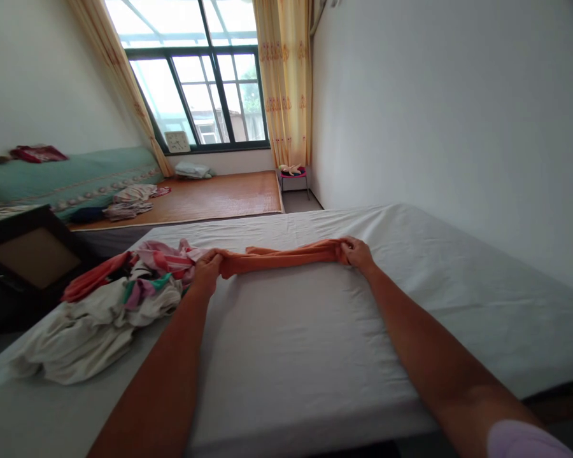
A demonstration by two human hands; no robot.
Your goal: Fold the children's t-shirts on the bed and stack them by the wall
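An orange piece of clothing is stretched sideways between my two hands, low over the pale bed sheet. My left hand is closed on its left end, and my right hand grips the right end. The cloth hangs in a narrow, bunched band, so its exact kind is hard to make out. Just left of my left hand lies a heap of crumpled clothes, with white, pink, red and green pieces in it.
Beyond the bed stands a second bed with a brown mat and folded clothes. A dark cabinet is at the left. A small stool stands near the curtain. A white wall runs along the right.
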